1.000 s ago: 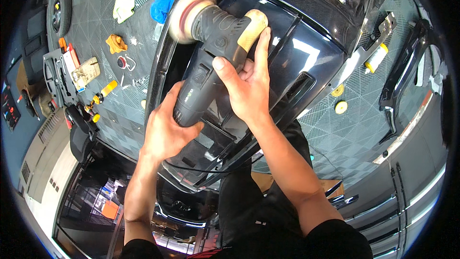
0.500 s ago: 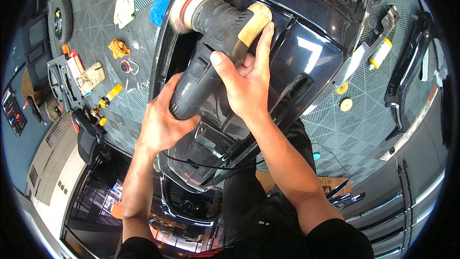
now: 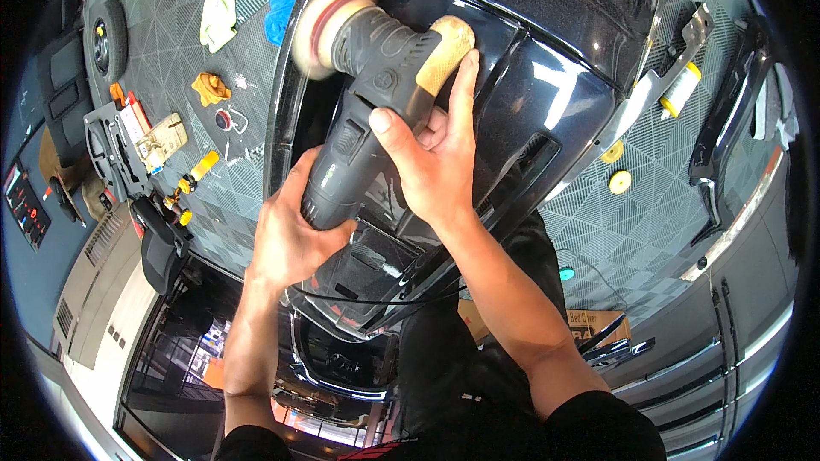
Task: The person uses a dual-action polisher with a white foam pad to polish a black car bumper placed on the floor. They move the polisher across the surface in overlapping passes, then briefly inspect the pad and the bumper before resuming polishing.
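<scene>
My left hand [image 3: 295, 237] wraps round the rear end of a black power polisher [image 3: 363, 124]. Near the polisher's front, my right hand [image 3: 437, 162] grips the body, thumb along the top and index finger stretched toward a worn tan patch [image 3: 446, 53]. The round polishing pad [image 3: 329, 27], pale with a reddish band, is smeared by motion. It stands tilted at the left edge of a glossy black car body part [image 3: 534, 90], beside a dark opening. Whether the pad's face touches the edge cannot be made out. A black cord [image 3: 371, 297] runs below my hands.
Left on the tiled floor lie a lime cloth [image 3: 219, 13], blue cloth [image 3: 286, 4], orange cloth [image 3: 210, 88] and yellow-black tool [image 3: 195, 179]. A wheel [image 3: 108, 41] stands farther left. Rightward are a yellow-white bottle [image 3: 681, 90], yellow discs [image 3: 619, 182] and a long black trim piece [image 3: 726, 119].
The polisher and both hands have shifted slightly left and toward me. My grip on it looks the same, and the pad is blurred in both frames.
</scene>
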The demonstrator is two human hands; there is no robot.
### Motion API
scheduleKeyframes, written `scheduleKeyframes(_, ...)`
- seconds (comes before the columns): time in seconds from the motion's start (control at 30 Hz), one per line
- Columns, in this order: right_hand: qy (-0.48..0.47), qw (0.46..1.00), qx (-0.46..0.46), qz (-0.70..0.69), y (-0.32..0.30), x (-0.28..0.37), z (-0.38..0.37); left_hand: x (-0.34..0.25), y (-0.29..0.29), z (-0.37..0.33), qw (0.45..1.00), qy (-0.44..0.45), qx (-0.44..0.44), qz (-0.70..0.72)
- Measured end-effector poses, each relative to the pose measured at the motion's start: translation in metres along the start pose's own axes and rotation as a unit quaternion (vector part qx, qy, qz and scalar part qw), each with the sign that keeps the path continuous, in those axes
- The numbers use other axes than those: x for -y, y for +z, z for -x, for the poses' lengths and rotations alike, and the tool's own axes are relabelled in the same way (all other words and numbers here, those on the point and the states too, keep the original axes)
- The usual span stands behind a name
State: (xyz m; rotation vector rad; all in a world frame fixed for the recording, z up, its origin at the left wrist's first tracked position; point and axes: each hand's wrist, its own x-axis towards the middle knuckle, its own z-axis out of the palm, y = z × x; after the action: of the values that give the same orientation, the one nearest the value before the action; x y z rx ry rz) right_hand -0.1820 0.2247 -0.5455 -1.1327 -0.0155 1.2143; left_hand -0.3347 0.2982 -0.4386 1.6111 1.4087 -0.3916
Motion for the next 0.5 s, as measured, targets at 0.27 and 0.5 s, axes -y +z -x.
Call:
scheduleKeyframes(0.27, -0.032, 0.999, -0.025, -0.034, -0.002, 0.005, -0.013, -0.014, -0.002, -0.015, 1.000, 0.002, 0.004, 0.000)
scheduleKeyframes(0.5, 0.010, 0.999, -0.012, -0.035, 0.008, 0.002, 0.009, -0.015, -0.004, 0.011, 0.998, -0.059, 0.004, 0.010)
